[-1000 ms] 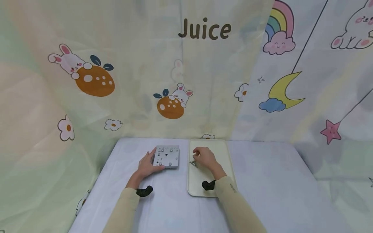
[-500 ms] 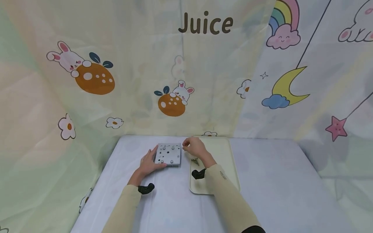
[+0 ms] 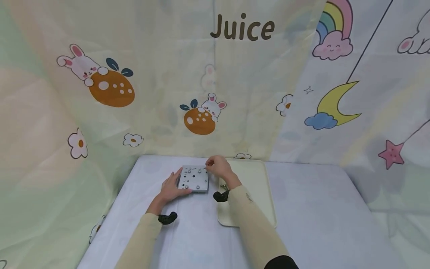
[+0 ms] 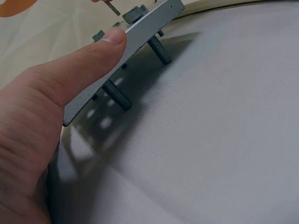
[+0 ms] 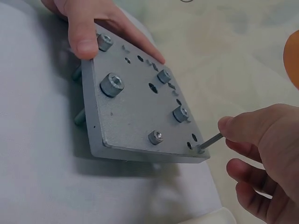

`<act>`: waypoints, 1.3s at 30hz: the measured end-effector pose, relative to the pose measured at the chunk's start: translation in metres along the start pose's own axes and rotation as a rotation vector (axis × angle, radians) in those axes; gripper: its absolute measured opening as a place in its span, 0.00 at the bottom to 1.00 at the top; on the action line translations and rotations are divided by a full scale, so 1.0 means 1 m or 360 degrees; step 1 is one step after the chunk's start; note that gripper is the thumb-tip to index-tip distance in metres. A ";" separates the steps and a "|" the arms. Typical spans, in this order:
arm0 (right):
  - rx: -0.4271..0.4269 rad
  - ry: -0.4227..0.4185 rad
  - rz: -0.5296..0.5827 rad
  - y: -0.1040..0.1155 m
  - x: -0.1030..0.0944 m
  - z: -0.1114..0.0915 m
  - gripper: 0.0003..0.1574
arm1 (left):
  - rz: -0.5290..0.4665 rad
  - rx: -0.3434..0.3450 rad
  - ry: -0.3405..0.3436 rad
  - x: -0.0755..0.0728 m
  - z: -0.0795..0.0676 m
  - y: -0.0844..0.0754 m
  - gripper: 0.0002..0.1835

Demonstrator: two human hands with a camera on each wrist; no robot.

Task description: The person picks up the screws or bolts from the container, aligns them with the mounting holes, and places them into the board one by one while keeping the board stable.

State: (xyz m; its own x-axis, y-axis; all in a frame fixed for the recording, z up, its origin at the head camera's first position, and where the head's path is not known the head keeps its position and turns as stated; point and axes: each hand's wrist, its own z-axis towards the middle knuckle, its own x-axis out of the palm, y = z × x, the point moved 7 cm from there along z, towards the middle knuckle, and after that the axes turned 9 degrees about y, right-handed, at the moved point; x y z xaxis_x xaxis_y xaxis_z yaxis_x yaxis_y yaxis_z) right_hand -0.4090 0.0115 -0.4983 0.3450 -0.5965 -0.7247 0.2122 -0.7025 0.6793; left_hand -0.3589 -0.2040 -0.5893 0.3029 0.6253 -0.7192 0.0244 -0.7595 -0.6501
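Observation:
A grey metal plate point(image 3: 198, 181) with holes stands raised above the table on bolt shanks. Several socket head bolts point(image 5: 112, 85) sit in its top, their threaded ends point(image 4: 117, 95) showing below in the left wrist view. My left hand point(image 3: 170, 188) grips the plate at its left side, thumb on the near edge and fingers along the left edge. At the far right corner my right hand point(image 3: 219, 167) pinches a thin metal pin point(image 5: 212, 141) between thumb and index finger. The pin slants, its end right at the plate's corner beside two small holes.
A cream tray point(image 3: 256, 209) lies right of the plate, partly under my right forearm. Small metal parts point(image 3: 224, 186) lie at its left side, mostly hidden by the wrist camera point(image 3: 221, 196). A printed cloth backdrop point(image 3: 161, 82) rises behind the table point(image 3: 315, 213).
My right hand has lifted from the small parts in the tray and moved left and away from me to the plate's far right corner. The left hand keeps its grip.

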 end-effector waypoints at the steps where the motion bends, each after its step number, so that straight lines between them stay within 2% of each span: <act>1: 0.0014 0.0000 0.0005 -0.001 0.000 0.001 0.05 | -0.0009 0.0008 -0.0002 0.000 0.000 -0.001 0.68; 6: 0.0004 0.0011 0.0060 -0.006 0.004 0.004 0.04 | -0.0013 0.0033 -0.0028 0.000 -0.001 -0.005 0.67; 13: 0.0016 0.0015 0.0069 -0.008 0.010 0.003 0.03 | 0.0005 0.0020 -0.0008 0.005 -0.001 0.000 0.68; 24: -0.0002 0.0002 0.0099 -0.009 0.007 0.004 0.02 | -0.0010 0.0016 -0.0015 0.001 -0.001 -0.003 0.68; 30: -0.0029 -0.0029 0.0104 -0.011 0.007 0.006 0.03 | -0.0002 0.0038 -0.0055 -0.001 0.001 -0.002 0.67; 35: -0.0005 -0.0025 0.0210 -0.021 0.012 0.003 0.07 | 0.0012 0.0020 -0.0060 0.001 -0.002 0.000 0.67; 39: -0.0023 -0.0042 0.0256 -0.034 0.009 -0.004 0.08 | -0.0007 0.0033 -0.0074 0.001 -0.004 -0.001 0.67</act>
State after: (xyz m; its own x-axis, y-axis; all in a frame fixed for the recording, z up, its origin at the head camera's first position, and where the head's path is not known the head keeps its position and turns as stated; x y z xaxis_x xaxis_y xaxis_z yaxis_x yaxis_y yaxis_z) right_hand -0.4100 0.0319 -0.5276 0.3513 -0.7109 -0.6093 0.1693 -0.5918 0.7881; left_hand -0.3547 -0.2028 -0.5884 0.2580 0.6366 -0.7268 0.0056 -0.7532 -0.6577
